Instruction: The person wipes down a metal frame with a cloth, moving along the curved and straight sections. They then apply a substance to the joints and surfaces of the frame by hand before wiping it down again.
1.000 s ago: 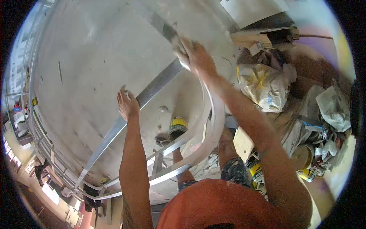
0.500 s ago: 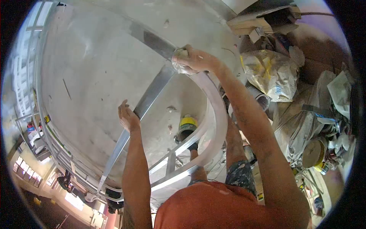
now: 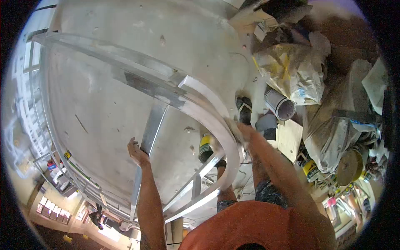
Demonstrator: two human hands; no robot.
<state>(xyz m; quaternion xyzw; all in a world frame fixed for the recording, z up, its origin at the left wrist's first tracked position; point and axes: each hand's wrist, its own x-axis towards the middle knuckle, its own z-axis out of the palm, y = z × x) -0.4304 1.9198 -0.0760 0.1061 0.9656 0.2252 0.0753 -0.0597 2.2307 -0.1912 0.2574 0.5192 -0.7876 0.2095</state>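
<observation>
My left hand [image 3: 137,153] lies against the left edge of a flat metal bar [image 3: 152,130]. Its fingers stick out past the bar, loosely apart, not wrapped round it. My right hand [image 3: 245,136] is at the outer side of the curved metal band [image 3: 228,146] and is smeared by motion. A pale crumpled cloth [image 3: 233,127] shows blurred under its fingers, pressed to the band. The bar and band belong to one large metal frame [image 3: 100,56]. At their joint the surface is smeared with grey.
A yellow-labelled can [image 3: 205,148] stands on the floor inside the curve. To the right lie a grey can [image 3: 280,104], a crumpled plastic bag [image 3: 291,73], a round tub [image 3: 348,166] and scraps. A sandalled foot [image 3: 244,109] is beyond the band. Railings [image 3: 89,187] run at left.
My right hand has moved with the cloth from the joint down and right along the curved band. My left hand stays at the bar. The view has shifted, showing more of the frame's far side.
</observation>
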